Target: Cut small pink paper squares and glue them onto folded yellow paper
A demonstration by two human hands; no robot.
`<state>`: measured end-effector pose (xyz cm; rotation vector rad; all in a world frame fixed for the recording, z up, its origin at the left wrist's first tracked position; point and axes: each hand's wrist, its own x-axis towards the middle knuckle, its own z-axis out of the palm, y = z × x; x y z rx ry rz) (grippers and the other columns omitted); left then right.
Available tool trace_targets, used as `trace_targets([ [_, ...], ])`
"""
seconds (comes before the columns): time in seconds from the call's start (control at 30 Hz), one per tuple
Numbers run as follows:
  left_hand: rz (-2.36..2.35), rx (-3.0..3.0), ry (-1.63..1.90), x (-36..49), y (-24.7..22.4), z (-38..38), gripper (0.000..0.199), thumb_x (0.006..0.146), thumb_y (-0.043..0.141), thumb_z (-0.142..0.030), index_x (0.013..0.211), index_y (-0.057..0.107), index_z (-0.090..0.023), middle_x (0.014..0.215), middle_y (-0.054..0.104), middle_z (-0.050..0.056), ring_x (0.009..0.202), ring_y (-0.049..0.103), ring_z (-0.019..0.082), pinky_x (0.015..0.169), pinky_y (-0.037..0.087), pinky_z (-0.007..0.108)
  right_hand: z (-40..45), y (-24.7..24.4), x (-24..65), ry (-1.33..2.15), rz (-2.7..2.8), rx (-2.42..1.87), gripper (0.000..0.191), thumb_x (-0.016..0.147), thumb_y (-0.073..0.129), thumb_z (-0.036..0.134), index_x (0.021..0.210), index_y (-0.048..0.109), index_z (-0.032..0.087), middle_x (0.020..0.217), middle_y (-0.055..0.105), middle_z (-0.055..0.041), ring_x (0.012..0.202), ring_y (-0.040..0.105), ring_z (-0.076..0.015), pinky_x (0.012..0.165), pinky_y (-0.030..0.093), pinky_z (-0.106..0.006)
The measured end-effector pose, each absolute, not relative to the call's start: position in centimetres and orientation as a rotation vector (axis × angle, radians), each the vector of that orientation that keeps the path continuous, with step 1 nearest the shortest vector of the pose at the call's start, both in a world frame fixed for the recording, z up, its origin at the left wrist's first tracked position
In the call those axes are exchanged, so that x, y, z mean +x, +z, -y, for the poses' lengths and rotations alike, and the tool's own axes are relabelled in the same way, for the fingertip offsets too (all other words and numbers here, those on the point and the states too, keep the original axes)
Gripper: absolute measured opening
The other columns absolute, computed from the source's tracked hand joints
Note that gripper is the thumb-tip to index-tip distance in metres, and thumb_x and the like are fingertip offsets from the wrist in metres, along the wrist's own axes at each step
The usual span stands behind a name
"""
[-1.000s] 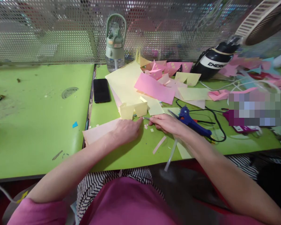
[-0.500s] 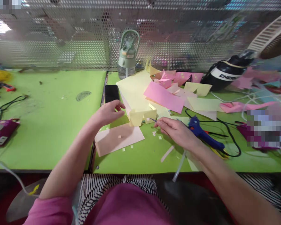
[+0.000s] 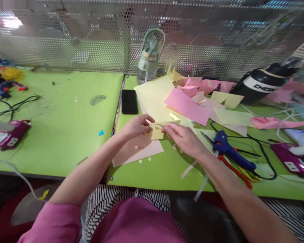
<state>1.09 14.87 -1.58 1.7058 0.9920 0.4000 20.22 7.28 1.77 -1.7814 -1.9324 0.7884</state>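
A small folded yellow paper piece [image 3: 157, 131] is between my hands, over the green table. My left hand [image 3: 139, 126] pinches its left edge. In the fingers of my right hand [image 3: 180, 135] are thin tweezers [image 3: 159, 125], whose tip lies over the top of the yellow piece; what the tip holds is too small to tell. A pale pink sheet [image 3: 139, 150] lies below my left hand, with small paper squares [image 3: 149, 159] on and beside it. Larger yellow sheets [image 3: 154, 96] spread out behind the hands.
A black phone [image 3: 129, 102] and a green-lidded bottle [image 3: 148, 60] stand or lie behind. Pink paper [image 3: 187, 106] is heaped at back right, near a black bottle [image 3: 258, 84]. At right are a blue glue gun [image 3: 230, 152], red-handled pliers [image 3: 235, 172] and cables.
My left hand has moved right and taken hold of the yellow piece, which has turned. The tweezers have moved to its top. The camera view has shifted, showing everything somewhat differently.
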Motion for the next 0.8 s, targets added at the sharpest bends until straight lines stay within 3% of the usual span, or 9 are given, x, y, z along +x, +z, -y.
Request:
trace_targets([
  [0.3, -0.994, 1.827, 0.432, 1.1, -0.7, -14.6, 0.029, 0.079, 0.058, -0.018, 0.109, 0.058, -0.015, 0.086, 0.071, 0.003, 0.071, 0.062, 0.011, 0.062, 0.043, 0.022, -7.0, 2.0, 20.4, 0.789, 1.926, -1.815, 0.031, 0.093, 0.042, 0.044, 0.080, 0.059, 0.023, 0.056, 0.048, 0.0034, 0.050, 0.044, -0.0127, 0.052, 0.031, -0.028],
  [0.5, -0.939, 1.763, 0.476, 1.4, -1.1, -14.6, 0.023, 0.078, 0.061, -0.016, 0.101, 0.059, -0.016, 0.077, 0.068, -0.001, 0.064, 0.057, 0.009, 0.056, 0.040, 0.020, -7.0, 2.2, 20.2, 0.790, 1.925, -1.791, 0.033, 0.093, 0.043, 0.045, 0.079, 0.060, 0.022, 0.060, 0.052, 0.0025, 0.049, 0.043, -0.0117, 0.050, 0.032, -0.027],
  [0.67, -0.923, 1.540, 0.542, 1.7, -1.2, -14.3, 0.021, 0.076, 0.064, -0.010, 0.094, 0.057, -0.016, 0.067, 0.064, -0.004, 0.058, 0.058, 0.008, 0.059, 0.046, 0.022, -6.5, 1.4, 20.2, 0.897, 1.698, -1.779, 0.034, 0.091, 0.045, 0.051, 0.081, 0.061, 0.023, 0.062, 0.051, 0.0024, 0.050, 0.043, -0.0113, 0.048, 0.033, -0.025],
  [0.8, -0.913, 1.408, 0.631, 2.0, -1.2, -14.0, 0.021, 0.075, 0.068, -0.009, 0.090, 0.055, -0.016, 0.065, 0.064, -0.003, 0.058, 0.061, 0.009, 0.061, 0.050, 0.024, -5.5, 0.0, 19.7, 1.049, 1.389, -1.677, 0.034, 0.090, 0.048, 0.056, 0.086, 0.060, 0.024, 0.057, 0.040, 0.0057, 0.046, 0.033, -0.0091, 0.042, 0.024, -0.023],
])
